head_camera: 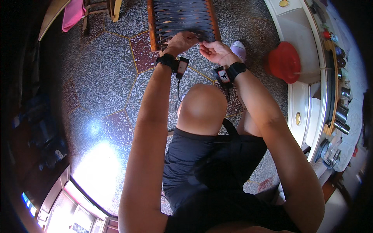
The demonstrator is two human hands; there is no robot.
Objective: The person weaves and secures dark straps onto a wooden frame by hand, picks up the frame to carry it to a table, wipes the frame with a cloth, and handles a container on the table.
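A wooden frame [151,24], its two side rails brown, stands at the top of the view with dark grey straps [183,17] woven across it in many rows. At its near end my left hand [181,42] bends over the weave, its fingertips on a dark strap and partly hidden. Just to the right, my right hand [216,52] is turned palm up. Its thumb and forefinger pinch the dark strap [207,37] by the right rail, while the other fingers curl loosely. Both wrists wear black bands with small cabled devices.
A red plastic basin [284,62] is at the right, against a white cabinet [298,107]. Metal cups [342,113] and a glass jug [330,154] stand on the cabinet top. A wooden chair [99,11] and a pink cloth [73,14] are at the upper left. My bare knee [202,107] is below my hands.
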